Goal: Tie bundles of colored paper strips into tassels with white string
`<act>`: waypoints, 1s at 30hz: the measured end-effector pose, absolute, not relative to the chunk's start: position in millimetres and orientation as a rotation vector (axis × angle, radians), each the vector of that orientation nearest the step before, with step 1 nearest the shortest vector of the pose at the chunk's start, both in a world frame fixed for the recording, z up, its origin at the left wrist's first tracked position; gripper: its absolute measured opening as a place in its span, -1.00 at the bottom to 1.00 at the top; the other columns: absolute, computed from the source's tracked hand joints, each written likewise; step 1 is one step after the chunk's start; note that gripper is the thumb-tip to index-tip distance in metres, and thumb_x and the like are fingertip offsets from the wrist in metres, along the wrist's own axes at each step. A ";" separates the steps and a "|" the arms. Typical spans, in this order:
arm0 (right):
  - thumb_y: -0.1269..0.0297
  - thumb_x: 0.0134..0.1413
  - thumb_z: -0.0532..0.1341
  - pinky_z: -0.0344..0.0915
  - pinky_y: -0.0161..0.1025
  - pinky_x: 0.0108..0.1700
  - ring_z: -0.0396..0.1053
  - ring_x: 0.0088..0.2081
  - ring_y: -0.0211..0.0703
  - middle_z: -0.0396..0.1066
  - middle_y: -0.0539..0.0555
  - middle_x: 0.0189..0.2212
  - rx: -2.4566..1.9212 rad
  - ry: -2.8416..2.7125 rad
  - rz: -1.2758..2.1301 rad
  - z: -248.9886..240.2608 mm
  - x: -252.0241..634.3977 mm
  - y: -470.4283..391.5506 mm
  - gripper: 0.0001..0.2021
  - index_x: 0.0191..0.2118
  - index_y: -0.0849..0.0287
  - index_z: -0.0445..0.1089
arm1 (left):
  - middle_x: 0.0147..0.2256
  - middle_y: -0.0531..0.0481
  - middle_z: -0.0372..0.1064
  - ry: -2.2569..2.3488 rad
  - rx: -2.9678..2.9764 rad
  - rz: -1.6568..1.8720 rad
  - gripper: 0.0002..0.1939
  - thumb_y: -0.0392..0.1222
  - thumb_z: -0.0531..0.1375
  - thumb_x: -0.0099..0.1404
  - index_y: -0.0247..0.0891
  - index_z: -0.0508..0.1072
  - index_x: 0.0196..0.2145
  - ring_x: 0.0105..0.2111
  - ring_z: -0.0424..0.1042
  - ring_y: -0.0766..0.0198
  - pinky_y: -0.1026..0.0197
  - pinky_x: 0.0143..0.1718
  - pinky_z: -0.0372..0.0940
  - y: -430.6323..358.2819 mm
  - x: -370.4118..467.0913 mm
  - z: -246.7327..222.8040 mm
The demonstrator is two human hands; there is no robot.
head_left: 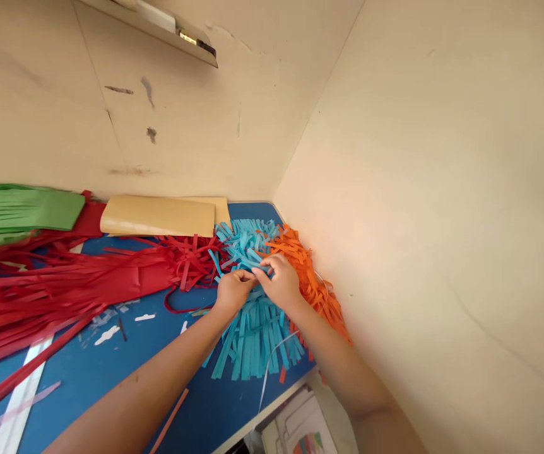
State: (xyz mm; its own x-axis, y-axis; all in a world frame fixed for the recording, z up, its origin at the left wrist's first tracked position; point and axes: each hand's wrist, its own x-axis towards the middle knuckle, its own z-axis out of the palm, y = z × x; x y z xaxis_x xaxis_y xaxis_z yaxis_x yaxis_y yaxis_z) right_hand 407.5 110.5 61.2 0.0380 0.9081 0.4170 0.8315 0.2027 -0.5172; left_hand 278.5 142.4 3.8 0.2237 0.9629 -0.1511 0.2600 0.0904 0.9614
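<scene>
Blue fringed strips (pixel 253 340) fan out on the blue table, with more of them spread above my hands. Over their middle, my left hand (pixel 236 289) pinches a narrow part of the blue fringe between thumb and fingers. Close beside it, almost touching, my right hand (pixel 279 277) holds the same part with thumb and bent fingers. Orange fringe (pixel 307 271) lies to the right, partly behind my right hand and forearm. Red fringe (pixel 194 258) reaches the blue pile from the left. A thin white cord (pixel 268 366) curves down over the blue strips.
On the blue table (pixel 206 391), long red strips (pixel 130 274), green fringe (pixel 49 208) and a folded tan sheet (pixel 158 215) lie to the left. White scraps (pixel 107 335) are nearby. Walls (pixel 418 189) stand behind and at right; a shelf (pixel 158 28) hangs above.
</scene>
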 end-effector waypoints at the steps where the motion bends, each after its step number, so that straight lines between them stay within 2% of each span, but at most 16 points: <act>1: 0.20 0.08 0.27 0.32 -0.21 -0.23 0.36 -0.35 -0.17 0.41 0.06 -0.26 -1.688 -1.791 0.143 62.9 407.4 112.4 -0.86 -0.28 0.13 0.42 | -0.45 0.11 0.38 1.256 1.400 0.813 -0.71 -0.01 0.21 0.33 -0.33 0.43 -0.37 -0.48 0.38 0.37 0.25 -0.43 0.35 141.6 279.2 3.1; 4: 0.23 0.00 0.31 0.31 -0.23 -0.26 0.35 -0.34 -0.17 0.41 0.04 -0.28 -1.760 -1.748 0.261 63.6 410.1 117.8 -0.86 -0.32 0.12 0.40 | -0.45 0.11 0.38 1.255 1.404 0.827 -0.72 -0.02 0.21 0.33 -0.33 0.43 -0.37 -0.48 0.38 0.38 0.25 -0.43 0.35 139.5 280.8 1.6; 8: 0.22 0.02 0.29 0.31 -0.27 -0.32 0.33 -0.43 -0.22 0.43 -0.01 -0.37 -1.750 -1.690 0.400 57.5 416.5 122.4 -0.88 -0.37 0.13 0.39 | -0.47 0.12 0.37 1.241 1.428 0.840 -0.72 -0.03 0.23 0.32 -0.33 0.42 -0.40 -0.51 0.36 0.39 0.27 -0.45 0.34 138.3 282.1 0.6; 12: 0.24 0.08 0.23 0.30 -0.31 -0.37 0.36 -0.45 -0.23 0.45 -0.03 -0.41 -1.788 -1.709 0.415 52.1 418.7 122.8 -0.91 -0.37 0.13 0.39 | -0.49 0.12 0.38 1.225 1.511 0.857 -0.68 0.01 0.22 0.32 -0.32 0.43 -0.41 -0.53 0.36 0.40 0.28 -0.48 0.33 138.3 282.3 -0.8; 15: 0.30 0.03 0.24 0.27 -0.29 -0.36 0.36 -0.41 -0.19 0.46 0.01 -0.37 -1.853 -1.738 0.334 56.3 418.7 119.8 -0.95 -0.41 0.12 0.40 | -0.48 0.07 0.44 1.213 1.638 0.884 -0.70 0.00 0.23 0.30 -0.31 0.46 -0.41 -0.50 0.41 0.34 0.25 -0.46 0.33 134.7 278.5 3.4; 18: 0.36 -0.02 0.24 0.22 -0.27 -0.32 0.35 -0.34 -0.14 0.44 0.06 -0.34 -1.922 -1.765 0.208 70.3 419.0 117.8 -0.94 -0.47 0.12 0.39 | -0.33 -0.09 0.52 1.216 1.840 0.942 -0.75 -0.05 0.17 0.31 -0.29 0.52 -0.30 -0.29 0.50 0.15 0.11 -0.24 0.36 126.0 270.5 18.8; 21: 0.37 -0.01 0.21 0.20 -0.27 -0.30 0.35 -0.33 -0.14 0.44 0.05 -0.34 -1.944 -1.799 0.126 88.1 417.9 120.9 -0.94 -0.47 0.11 0.37 | 0.00 -0.19 0.45 1.125 2.123 0.967 -0.70 -0.06 0.13 0.33 -0.22 0.48 -0.06 0.08 0.35 0.01 -0.04 0.11 0.18 118.9 263.5 40.1; 23: 0.37 -0.01 0.21 0.18 -0.28 -0.33 0.34 -0.38 -0.16 0.43 0.01 -0.41 -1.960 -1.810 0.096 99.3 416.5 124.8 -0.92 -0.48 0.11 0.34 | 0.05 -0.20 0.42 1.034 2.295 0.924 -0.63 0.01 0.12 0.34 -0.20 0.44 0.00 0.15 0.28 -0.01 -0.08 0.21 0.03 118.9 261.0 50.0; 25: 0.37 0.01 0.20 0.15 -0.28 -0.36 0.33 -0.42 -0.15 0.40 0.01 -0.47 -1.993 -1.774 0.035 111.1 417.3 128.5 -0.91 -0.48 0.11 0.32 | -0.04 -0.25 0.47 1.004 2.410 0.858 -0.54 0.14 0.07 0.35 -0.24 0.45 -0.01 0.09 0.31 -0.05 -0.15 0.21 -0.04 122.1 258.2 52.2; 27: 0.36 0.06 0.17 0.13 -0.26 -0.36 0.33 -0.43 -0.12 0.39 0.03 -0.50 -2.028 -1.684 -0.070 126.7 421.6 131.5 -0.93 -0.43 0.11 0.33 | -0.14 -0.30 0.51 1.020 2.474 0.793 -0.42 0.26 -0.01 0.34 -0.28 0.48 -0.05 0.02 0.36 -0.10 -0.22 0.17 -0.04 125.6 253.9 46.5; 30: 0.33 0.14 0.09 0.12 -0.25 -0.35 0.33 -0.41 -0.08 0.40 0.07 -0.47 -2.048 -1.504 -0.235 158.3 427.0 135.9 -0.90 -0.33 0.14 0.33 | -0.12 -0.31 0.52 1.029 2.515 0.718 -0.30 0.38 -0.05 0.29 -0.27 0.51 -0.08 0.03 0.36 -0.14 -0.24 0.14 -0.02 126.4 245.4 30.3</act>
State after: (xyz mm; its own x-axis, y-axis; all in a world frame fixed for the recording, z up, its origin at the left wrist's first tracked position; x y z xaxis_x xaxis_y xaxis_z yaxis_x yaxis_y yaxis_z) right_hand 427.0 135.9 158.3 0.3485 0.8148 0.4633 0.9173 -0.1947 -0.3474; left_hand 245.4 126.4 30.3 0.6123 0.7201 0.3263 0.5542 -0.6853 0.4724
